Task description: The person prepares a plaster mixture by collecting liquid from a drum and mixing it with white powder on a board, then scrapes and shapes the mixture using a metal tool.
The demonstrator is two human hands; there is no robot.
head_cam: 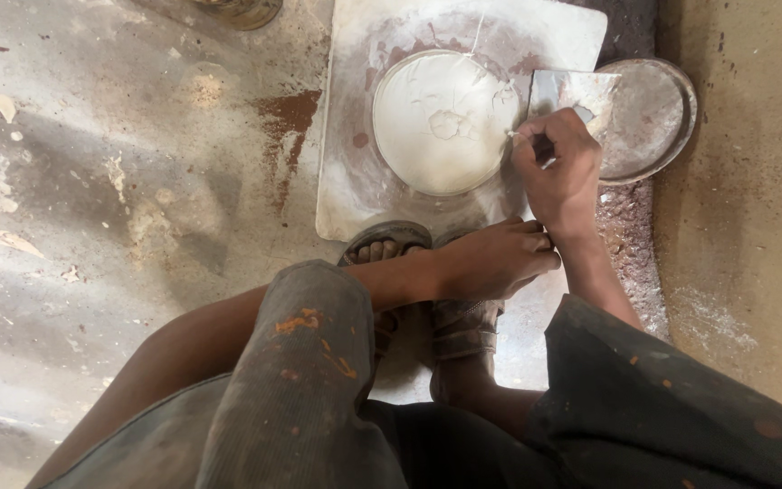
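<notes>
You have one view only, from the camera on your head, looking almost straight down past your knees [309,362] to the floor [92,181]. It sits close: your right hand [558,172] and the white slab [355,181] fill the upper middle of the frame.

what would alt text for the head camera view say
A squatting person's right hand holds a flat metal scraper at the edge of a round white plaster disc on a pale slab. The left hand rests over sandalled feet; a round metal lid lies beside the slab.
</notes>
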